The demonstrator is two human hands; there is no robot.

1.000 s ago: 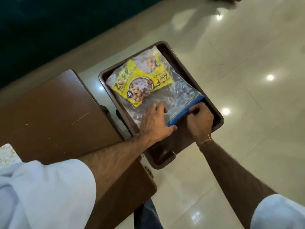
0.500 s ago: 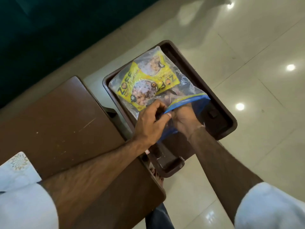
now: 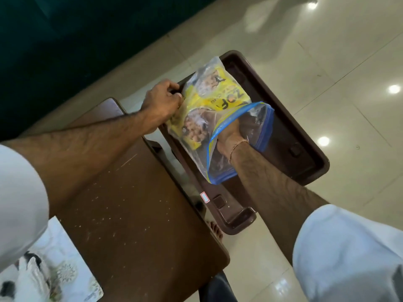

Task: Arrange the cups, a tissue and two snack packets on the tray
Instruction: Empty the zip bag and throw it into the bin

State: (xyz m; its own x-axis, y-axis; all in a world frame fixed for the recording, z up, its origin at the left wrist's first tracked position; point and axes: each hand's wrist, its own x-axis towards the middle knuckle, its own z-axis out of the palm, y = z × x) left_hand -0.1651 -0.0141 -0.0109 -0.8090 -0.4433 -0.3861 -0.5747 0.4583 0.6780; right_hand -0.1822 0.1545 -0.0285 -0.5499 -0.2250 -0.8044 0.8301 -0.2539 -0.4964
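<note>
Head view: the left hand (image 3: 162,99) pinches the clear blue-zippered plastic bag's (image 3: 218,118) closed end, steadying it over the dark brown plastic tray (image 3: 305,149). The right hand (image 3: 226,136) reaches inside toward the yellow snack packets (image 3: 220,99), likely to pull them out; its fingers' state cannot be told.

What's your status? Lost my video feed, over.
Left hand grips the zip bag by its side. Right hand inside bag, at snack packets. Tray beneath.

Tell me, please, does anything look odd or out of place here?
Yes. The tray overhangs the floor beside the wooden table, and pale crumbs or specks dot the tabletop.
</note>
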